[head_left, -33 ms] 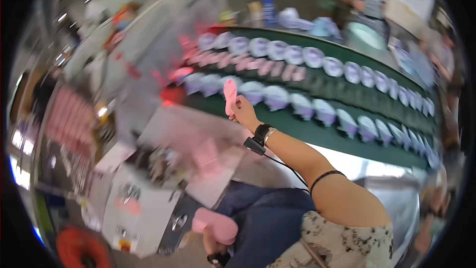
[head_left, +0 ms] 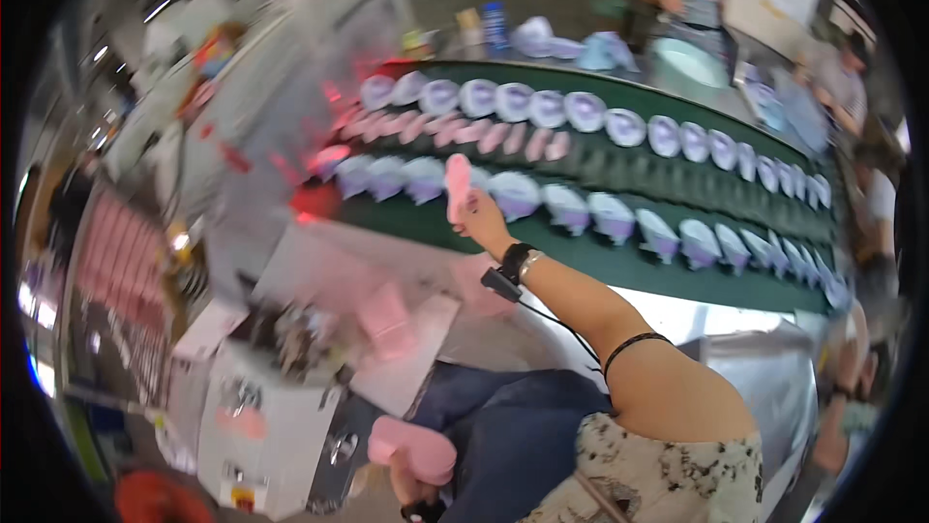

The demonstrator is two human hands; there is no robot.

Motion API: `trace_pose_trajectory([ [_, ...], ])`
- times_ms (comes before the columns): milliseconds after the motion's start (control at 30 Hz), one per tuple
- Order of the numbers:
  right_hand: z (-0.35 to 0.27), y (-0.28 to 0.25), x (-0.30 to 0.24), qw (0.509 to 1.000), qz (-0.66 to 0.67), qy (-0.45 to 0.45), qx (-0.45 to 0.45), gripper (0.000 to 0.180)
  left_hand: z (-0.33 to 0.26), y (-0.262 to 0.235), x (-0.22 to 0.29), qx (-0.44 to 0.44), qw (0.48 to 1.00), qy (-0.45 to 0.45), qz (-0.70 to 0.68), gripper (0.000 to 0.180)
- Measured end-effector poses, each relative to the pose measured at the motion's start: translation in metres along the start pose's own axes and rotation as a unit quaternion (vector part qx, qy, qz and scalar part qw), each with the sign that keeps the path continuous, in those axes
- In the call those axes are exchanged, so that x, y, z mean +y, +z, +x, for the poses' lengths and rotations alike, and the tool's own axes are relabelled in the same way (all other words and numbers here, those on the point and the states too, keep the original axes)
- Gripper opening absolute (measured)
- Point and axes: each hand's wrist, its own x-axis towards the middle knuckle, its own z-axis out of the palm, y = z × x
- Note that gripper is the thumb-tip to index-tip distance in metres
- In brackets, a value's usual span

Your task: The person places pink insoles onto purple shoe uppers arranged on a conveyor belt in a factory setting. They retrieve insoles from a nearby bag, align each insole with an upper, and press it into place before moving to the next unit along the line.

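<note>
Clasping the thick pink bundle low at the left, the left hand has its fingers clamped round the near side, close to the dark trousers. We can't count the layers in that bundle; we'd guess light overall, soft, liable to slide or fan if gripped at one corner only, so a full-palm hold round the middle suits it. Next rightward, the single pink insole stands roughly upright at the near side of the green belt, with its lower end clamped between the fingers of the right hand and its upper end free. We judge it very light, thin and bendy, foam-like, not fragile but easy to crease; a flat pinch near one end works, though the free end may flop, and mid-length would be steadier. We can't tell surface slip; it looks matte. Beyond, a row of pink pieces lies along the belt's middle, then further right the near row of white-and-purple pieces and the far row run on. We see the insole apart from the pink row.
</note>
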Motion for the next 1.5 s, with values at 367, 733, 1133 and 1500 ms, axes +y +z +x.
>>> trace_pose_trajectory([
  [367,0.049,-0.314,0.027,0.850,-0.397,-0.040,0.343,0.015,0.014,0.055,0.028,-0.090,0.994,-0.012,-0.054,0.037],
  [733,0.052,-0.158,0.040,0.906,-0.239,-0.255,0.237,0.022,0.000,0.049,0.021,-0.130,0.964,0.177,0.147,0.036],
  [1133,-0.204,0.063,-0.006,0.910,-0.109,0.038,-0.397,0.027,-0.006,0.057,0.033,-0.018,0.995,-0.007,-0.103,0.041],
  [1500,-0.086,0.212,-0.023,0.920,-0.161,0.067,-0.352,0.023,-0.050,0.032,0.038,-0.124,0.984,-0.003,-0.131,0.047],
])
